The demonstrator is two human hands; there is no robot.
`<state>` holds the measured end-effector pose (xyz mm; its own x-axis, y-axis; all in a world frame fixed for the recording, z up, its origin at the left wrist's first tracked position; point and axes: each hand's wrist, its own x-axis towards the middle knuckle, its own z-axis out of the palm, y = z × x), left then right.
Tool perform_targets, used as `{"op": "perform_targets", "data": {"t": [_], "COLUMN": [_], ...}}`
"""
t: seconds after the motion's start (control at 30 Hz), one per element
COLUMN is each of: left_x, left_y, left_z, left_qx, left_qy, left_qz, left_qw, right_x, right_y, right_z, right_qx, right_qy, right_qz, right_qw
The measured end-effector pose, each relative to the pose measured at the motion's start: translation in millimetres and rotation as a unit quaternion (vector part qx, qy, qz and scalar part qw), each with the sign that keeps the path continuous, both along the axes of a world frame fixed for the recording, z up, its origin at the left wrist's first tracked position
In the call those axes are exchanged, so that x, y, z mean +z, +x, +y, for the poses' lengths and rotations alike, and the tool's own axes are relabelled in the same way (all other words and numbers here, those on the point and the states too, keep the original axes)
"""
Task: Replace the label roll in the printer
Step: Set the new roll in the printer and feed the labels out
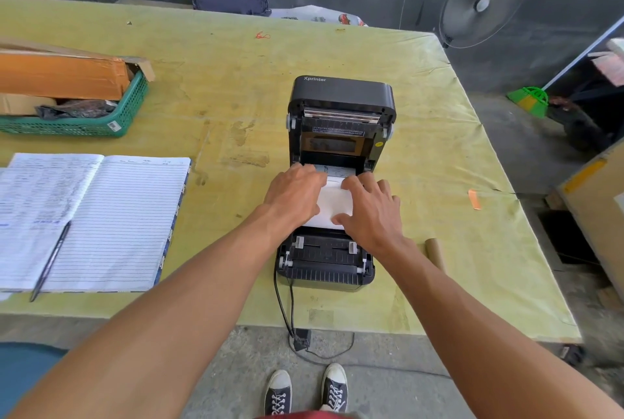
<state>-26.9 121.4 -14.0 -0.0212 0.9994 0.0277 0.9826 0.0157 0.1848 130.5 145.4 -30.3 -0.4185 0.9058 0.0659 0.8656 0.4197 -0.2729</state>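
The label roll point(332, 204) sits in the open bay of the printer point(341, 94), long axis running 9 to 3 o'clock. The left hand point(293, 196) curls over the 9 o'clock end and the right hand point(369, 212) over the 3 o'clock end. Both grips are closed on the roll, equally near. The paper guides point(324, 246) lie at 6 o'clock from the grip, so the leading edge probably feeds that way. A bare cardboard core point(435, 251) rests on the counter point(439, 148).
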Motion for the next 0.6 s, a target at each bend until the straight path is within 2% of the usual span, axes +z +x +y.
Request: {"op": "perform_targets", "data": {"t": [0.23, 0.4, 0.6], "left_x": [-12.7, -24.1, -33.4], "left_y": [6.2, 13.8, 15.4], "left_z": [-14.5, -31.2, -43.3], "left_qx": [-0.001, -0.002, -0.019], "left_qy": [0.053, 0.102, 0.143], "left_qz": [-0.003, 0.069, 0.105], "left_qw": [0.999, 0.992, 0.984], "right_x": [-11.2, -23.3, -26.7], "right_y": [5.4, 7.8, 3.3], "right_z": [-0.9, -9.3, -20.3], "right_qx": [0.013, 0.019, 0.020], "right_qy": [0.049, 0.113, 0.109], "right_qz": [0.020, -0.014, -0.033], "right_qw": [0.999, 0.993, 0.993]}}
